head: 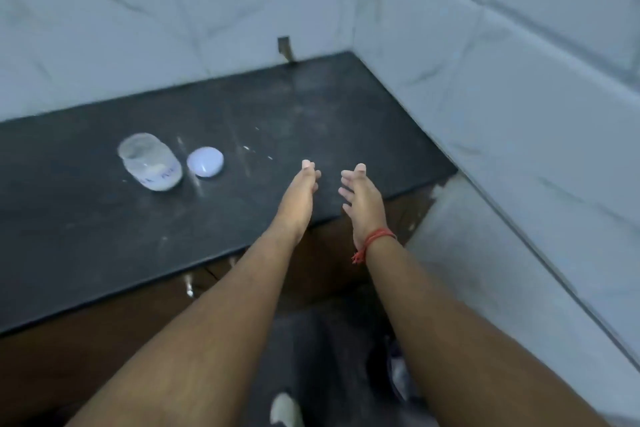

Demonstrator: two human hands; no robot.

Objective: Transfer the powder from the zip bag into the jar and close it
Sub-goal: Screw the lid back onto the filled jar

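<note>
A clear glass jar (151,161) stands upright and uncovered on the black counter (86,229), with a little white powder at its bottom and handwriting on its side. Its white lid (205,162) lies flat on the counter just right of the jar, apart from it. My left hand (300,191) and my right hand (362,199) hover over the counter's front right part, palms facing each other, fingers straight, both empty. A red thread is tied around my right wrist. No zip bag is in view.
White tiled walls (519,87) close the counter at the back and on the right, forming a corner. A small metal fitting (285,47) sticks out of the back wall. A few white specks (247,148) lie on the counter. Brown cabinet front below.
</note>
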